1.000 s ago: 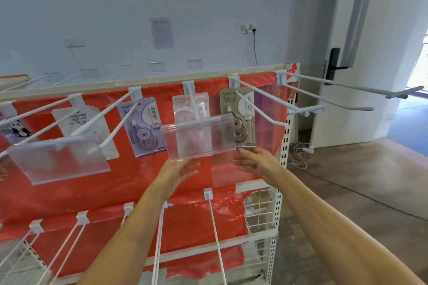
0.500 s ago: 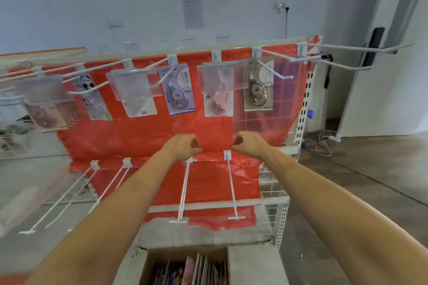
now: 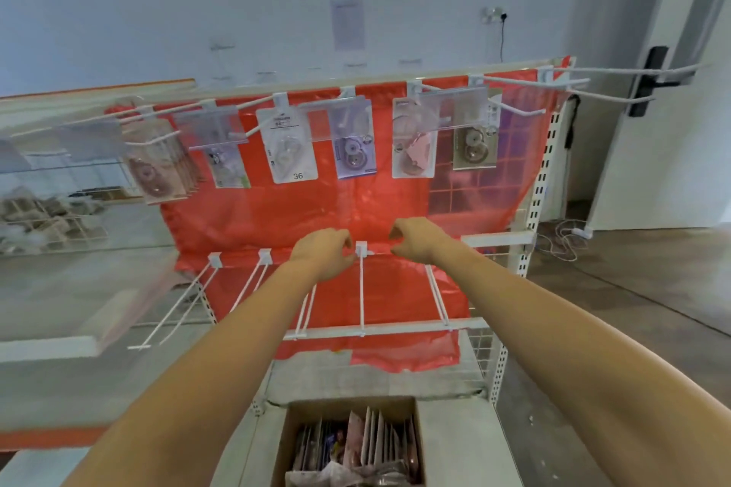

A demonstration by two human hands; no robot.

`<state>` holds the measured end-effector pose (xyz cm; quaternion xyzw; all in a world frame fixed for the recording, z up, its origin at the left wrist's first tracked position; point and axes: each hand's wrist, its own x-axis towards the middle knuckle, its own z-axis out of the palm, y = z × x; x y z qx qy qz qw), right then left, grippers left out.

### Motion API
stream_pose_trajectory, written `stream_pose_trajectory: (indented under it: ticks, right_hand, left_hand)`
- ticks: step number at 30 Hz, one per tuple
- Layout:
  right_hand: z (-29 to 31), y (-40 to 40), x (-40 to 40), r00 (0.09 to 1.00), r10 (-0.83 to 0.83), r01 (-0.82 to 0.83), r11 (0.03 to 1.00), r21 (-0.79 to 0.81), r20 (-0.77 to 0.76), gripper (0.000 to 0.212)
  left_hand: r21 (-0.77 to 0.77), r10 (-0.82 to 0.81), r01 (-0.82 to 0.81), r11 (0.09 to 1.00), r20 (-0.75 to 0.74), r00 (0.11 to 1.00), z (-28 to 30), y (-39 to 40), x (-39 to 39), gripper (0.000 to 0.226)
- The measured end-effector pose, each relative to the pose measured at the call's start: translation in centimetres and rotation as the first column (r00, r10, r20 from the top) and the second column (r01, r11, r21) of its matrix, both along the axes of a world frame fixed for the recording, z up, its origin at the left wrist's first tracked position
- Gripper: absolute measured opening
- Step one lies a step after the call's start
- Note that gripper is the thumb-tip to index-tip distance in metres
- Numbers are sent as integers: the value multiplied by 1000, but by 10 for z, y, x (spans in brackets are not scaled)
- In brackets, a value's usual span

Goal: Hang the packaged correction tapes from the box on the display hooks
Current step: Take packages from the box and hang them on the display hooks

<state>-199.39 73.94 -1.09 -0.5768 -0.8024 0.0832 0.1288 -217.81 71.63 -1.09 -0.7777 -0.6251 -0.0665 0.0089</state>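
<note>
Several packaged correction tapes (image 3: pixel 293 148) hang from the upper row of white display hooks (image 3: pixel 510 107) on a rack draped in red plastic. An open cardboard box (image 3: pixel 417 443) at the bottom holds several more packages (image 3: pixel 370 443) standing on edge. My left hand (image 3: pixel 324 253) and my right hand (image 3: pixel 415 243) hover in front of the lower row of hooks (image 3: pixel 361 289), one on each side of a hook's base. Both hands have loosely curled fingers and hold nothing.
Clear plastic label holders (image 3: pixel 439 109) hang at the tips of the upper hooks. Long bare hooks (image 3: pixel 633 73) jut out at the top right. A wire basket (image 3: pixel 51 221) sits at the left. A door (image 3: pixel 672 91) and floor cables (image 3: pixel 565 241) lie to the right.
My head has drawn back and tilted down, bringing the box into view. Both hands have dropped from the upper label holder to the lower hook row and curled loosely.
</note>
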Motion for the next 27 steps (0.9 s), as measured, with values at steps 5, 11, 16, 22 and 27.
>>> stream_pose_trajectory:
  ticks: [5,11,16,22,27]
  right_hand:
    - [-17,-28,-26,997,-73,74,996,-55,6,32]
    - [-36,-71,-44,987,-158,157,981,-115,5,35]
    - [-59,-108,-50,969,-245,247,954,-170,33,34]
    - [-99,-146,-54,956,-291,292,920,-260,47,32]
    - [-136,-162,-57,959,-270,282,897,-339,84,31]
  left_hand:
    - [-80,-71,70,994,-8,997,-17,-25,-24,31]
    - [-133,-178,175,976,-9,984,-38,-53,-47,33]
    - [-161,-270,269,950,15,963,-62,-79,-58,30]
    - [-277,-308,303,912,27,951,-102,-104,-67,29]
    - [-380,-276,278,882,62,959,-142,-113,-73,26]
